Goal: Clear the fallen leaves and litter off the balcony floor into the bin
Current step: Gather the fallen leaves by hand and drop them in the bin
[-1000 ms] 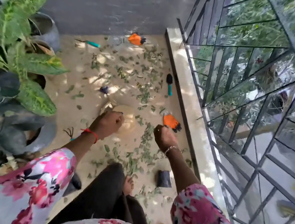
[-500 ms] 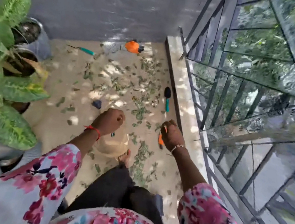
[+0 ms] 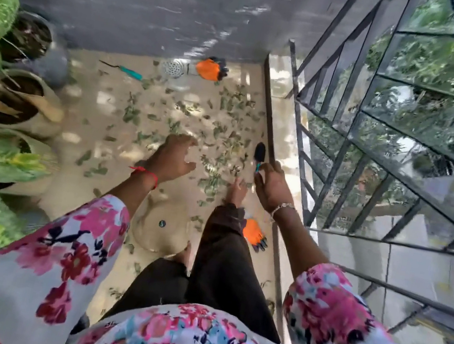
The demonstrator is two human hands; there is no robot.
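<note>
From the head view, the person has stepped forward along the floor [image 3: 86, 104]. A second ago both hands were low by the hat [image 3: 162, 224] and the nearer glove [image 3: 253, 232], and these now lie back beside the legs. The right hand [image 3: 273, 186] has gone from over that glove to the trowel [image 3: 260, 152], which lies just beside the ledge [image 3: 279, 75]. Its fingertips are at the teal handle, but I cannot tell whether they have closed round it. The left hand [image 3: 172, 156] hangs over the litter with fingers spread and loosely bent, holding nothing. The leaves [image 3: 221, 128] are strewn as thickly as before, from the feet to the far wall, so nothing seems gathered yet. No bin shows in this view. The shift looks like a move from bare-handed picking to taking up a tool for scooping. The clearing itself is likely only at its start.
</note>
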